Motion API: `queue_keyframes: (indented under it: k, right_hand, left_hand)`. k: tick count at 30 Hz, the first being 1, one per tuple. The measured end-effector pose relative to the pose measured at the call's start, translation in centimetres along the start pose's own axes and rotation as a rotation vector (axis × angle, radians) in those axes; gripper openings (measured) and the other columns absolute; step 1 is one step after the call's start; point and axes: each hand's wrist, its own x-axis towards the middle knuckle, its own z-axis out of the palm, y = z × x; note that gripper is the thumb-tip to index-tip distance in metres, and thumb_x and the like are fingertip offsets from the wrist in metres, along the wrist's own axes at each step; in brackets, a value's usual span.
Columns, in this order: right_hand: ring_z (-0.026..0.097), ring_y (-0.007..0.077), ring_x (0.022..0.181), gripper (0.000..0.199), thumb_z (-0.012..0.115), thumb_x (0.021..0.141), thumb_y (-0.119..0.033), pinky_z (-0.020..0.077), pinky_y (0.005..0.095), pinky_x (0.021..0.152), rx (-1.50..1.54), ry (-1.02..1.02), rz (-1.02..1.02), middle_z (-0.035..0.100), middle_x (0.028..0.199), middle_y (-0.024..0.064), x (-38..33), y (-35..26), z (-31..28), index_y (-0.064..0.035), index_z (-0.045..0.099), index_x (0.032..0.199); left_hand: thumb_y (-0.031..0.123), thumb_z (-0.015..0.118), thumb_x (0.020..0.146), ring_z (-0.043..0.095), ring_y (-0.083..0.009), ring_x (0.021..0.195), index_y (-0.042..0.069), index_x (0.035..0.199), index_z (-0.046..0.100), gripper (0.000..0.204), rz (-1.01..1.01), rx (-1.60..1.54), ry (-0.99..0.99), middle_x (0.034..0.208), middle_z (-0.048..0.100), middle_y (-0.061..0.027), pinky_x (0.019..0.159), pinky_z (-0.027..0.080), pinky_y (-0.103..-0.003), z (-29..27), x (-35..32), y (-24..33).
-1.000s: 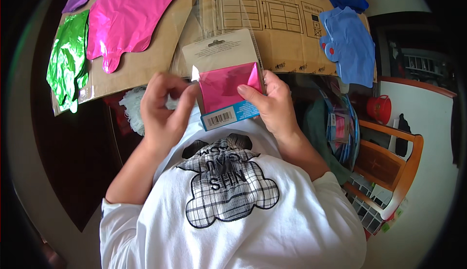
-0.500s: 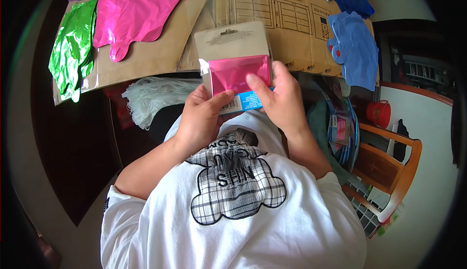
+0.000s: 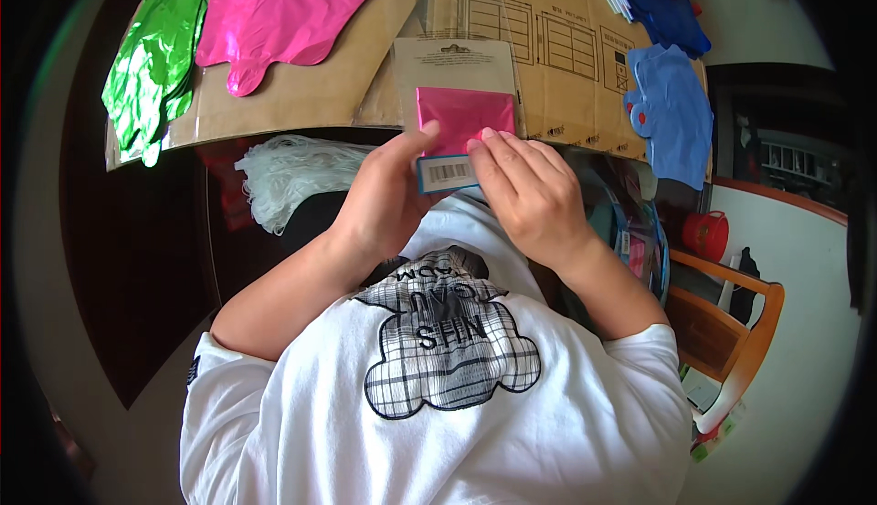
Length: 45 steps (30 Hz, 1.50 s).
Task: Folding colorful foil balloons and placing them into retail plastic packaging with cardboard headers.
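Both hands up at the chest: left hand (image 3: 388, 199) and right hand (image 3: 530, 194) pinch the packet (image 3: 457, 107) with its folded pink foil balloon between them. Just beyond lies flattened cardboard (image 3: 365, 85), carrying pink (image 3: 283, 11), green (image 3: 155, 66) and blue balloons (image 3: 676, 112).

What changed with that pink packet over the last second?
Both hands, left hand and right hand, kept hold of the pink packet and closed together over its lower end, hiding more of it. The pink balloon, green balloon and cardboard stayed put.
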Motion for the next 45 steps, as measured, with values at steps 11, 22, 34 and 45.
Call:
queue_keyframes:
  k: [11, 22, 34, 45]
  right_hand:
    - [0.07, 0.0274, 0.086, 0.022, 0.062, 0.081, -0.003, 0.0559, 0.0359, 0.075, 0.251, -0.123, 0.214, 0.071, 0.095, 0.0154, 1.8, 0.9, -1.5, 0.0009, 0.063, 0.103]
    - [0.066, 0.034, 0.098, 0.031, 0.059, 0.081, -0.008, 0.0535, 0.039, 0.084, -0.024, -0.031, -0.005, 0.065, 0.11, 0.0235, 1.3, 0.8, 0.5, 0.0045, 0.063, 0.109]
    - [0.051, 0.0232, 0.076, 0.026, 0.062, 0.078, -0.009, 0.0432, 0.0367, 0.073, -0.229, 0.001, -0.194, 0.054, 0.083, 0.0087, 3.7, 1.8, 1.4, 0.0046, 0.067, 0.1]
    - [0.05, 0.0216, 0.074, 0.03, 0.06, 0.078, -0.007, 0.0434, 0.0336, 0.07, -0.264, -0.07, -0.25, 0.053, 0.08, 0.0085, 2.5, 1.6, 0.7, 0.0086, 0.066, 0.103]
  left_hand:
    - [0.019, 0.037, 0.1, 0.06, -0.0293, 0.112, -0.001, 0.117, 0.058, 0.034, 0.154, -0.068, -0.016, 0.118, 0.063, -0.0188, 0.1, 0.046, -0.043, -0.9, 0.8, -1.6]
    - [0.01, 0.05, 0.099, 0.065, -0.0224, 0.104, -0.002, 0.112, 0.062, 0.022, 0.245, 0.104, 0.015, 0.11, 0.067, -0.0133, 0.099, 0.049, -0.038, -0.9, 1.6, -2.7]
    - [0.012, 0.047, 0.099, 0.066, -0.0234, 0.099, 0.0, 0.117, 0.059, 0.025, 0.173, -0.052, 0.004, 0.111, 0.066, -0.0111, 0.096, 0.05, -0.038, -1.8, 1.1, -2.8]
    - [0.012, 0.049, 0.097, 0.066, -0.0219, 0.089, 0.003, 0.098, 0.059, 0.014, 0.167, -0.025, 0.163, 0.097, 0.065, -0.0084, 0.086, 0.053, -0.037, -1.7, 0.6, -2.5]
